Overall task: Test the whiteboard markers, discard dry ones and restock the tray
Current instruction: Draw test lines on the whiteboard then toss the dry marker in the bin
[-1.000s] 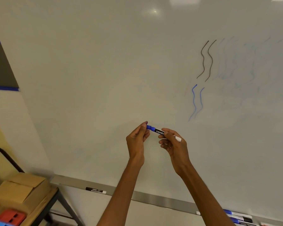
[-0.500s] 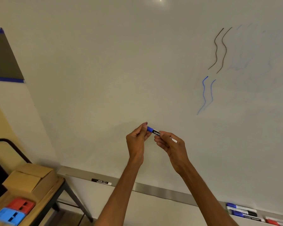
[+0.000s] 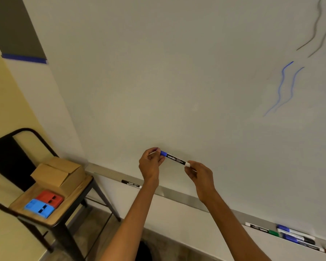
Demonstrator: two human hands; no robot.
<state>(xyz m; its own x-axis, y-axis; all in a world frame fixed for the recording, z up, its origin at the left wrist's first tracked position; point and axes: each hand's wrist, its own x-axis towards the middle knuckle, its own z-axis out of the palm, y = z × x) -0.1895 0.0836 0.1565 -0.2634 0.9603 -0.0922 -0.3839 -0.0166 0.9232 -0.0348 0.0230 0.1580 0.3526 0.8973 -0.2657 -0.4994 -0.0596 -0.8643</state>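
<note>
right hand [image 3: 199, 176] | slid from barrel to white end | blue marker [image 3: 175, 159] label now exposed

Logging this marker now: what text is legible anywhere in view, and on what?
"camlin": on the held blue marker.
Smaller print beside it: too small to read.
Label on the black marker in the tray: too blurred.
Print on the right-end markers: unreadable.

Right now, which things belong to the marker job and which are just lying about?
Job: blue marker, pinched by left hand and right hand; whiteboard; tray; black marker on it; marker pile at right; blue test lines.
Lying about: cardboard box (use unclear); red block; blue block; stool.
</note>
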